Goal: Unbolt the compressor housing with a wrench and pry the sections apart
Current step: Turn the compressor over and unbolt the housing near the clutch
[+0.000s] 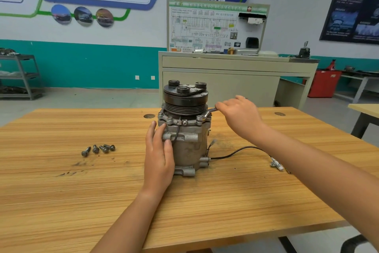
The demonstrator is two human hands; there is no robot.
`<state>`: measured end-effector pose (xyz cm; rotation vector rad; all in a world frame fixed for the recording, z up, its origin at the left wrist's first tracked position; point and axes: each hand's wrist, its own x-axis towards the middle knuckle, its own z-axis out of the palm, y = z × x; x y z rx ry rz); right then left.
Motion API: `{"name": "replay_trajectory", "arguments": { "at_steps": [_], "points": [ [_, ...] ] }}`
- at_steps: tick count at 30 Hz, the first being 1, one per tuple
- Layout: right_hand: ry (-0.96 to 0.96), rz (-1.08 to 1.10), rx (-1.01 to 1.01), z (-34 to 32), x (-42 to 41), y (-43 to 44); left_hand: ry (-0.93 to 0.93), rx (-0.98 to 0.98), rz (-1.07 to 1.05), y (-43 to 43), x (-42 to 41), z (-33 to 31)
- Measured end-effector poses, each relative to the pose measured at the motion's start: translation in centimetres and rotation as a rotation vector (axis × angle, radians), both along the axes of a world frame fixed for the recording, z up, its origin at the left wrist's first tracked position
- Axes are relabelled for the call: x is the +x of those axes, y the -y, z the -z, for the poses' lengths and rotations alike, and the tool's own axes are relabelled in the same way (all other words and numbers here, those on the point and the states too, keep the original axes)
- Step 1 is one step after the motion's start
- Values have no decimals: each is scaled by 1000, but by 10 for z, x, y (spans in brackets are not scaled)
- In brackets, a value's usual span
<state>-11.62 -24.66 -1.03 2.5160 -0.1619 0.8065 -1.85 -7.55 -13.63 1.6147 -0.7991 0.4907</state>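
Compressor housing [187, 140] upright at frame centre. Left hand [159, 154] rests flat against its left side, fingers straight. Right hand [239, 116] grips wrench [209, 113] at its upper-right bolt.

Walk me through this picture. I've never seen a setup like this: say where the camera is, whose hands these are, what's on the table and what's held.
One picture, from a camera worn on a person's head, looking down at their bare hands. A compressor stands upright on the wooden table, black pulley on top. The left hand presses flat against its side. The right hand grips a wrench set on a bolt at its upper flange. Several loose bolts lie to the left; a black cable trails right.
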Motion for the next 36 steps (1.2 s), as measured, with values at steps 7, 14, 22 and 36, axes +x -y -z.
{"name": "replay_trajectory", "arguments": {
  "at_steps": [7,14,22,36],
  "points": [
    [312,-54,459,2,-6,0,7,-32,-32,-1,0,-1],
    [116,-41,356,-11,-51,-23,38,-57,-55,-4,-1,-3],
    [-124,127,291,-9,-61,-40,33,-72,-61,-7,-6,-7],
    [-332,321,53,-25,-52,-82,29,-83,-68,-7,-9,-12]
  ]
}}
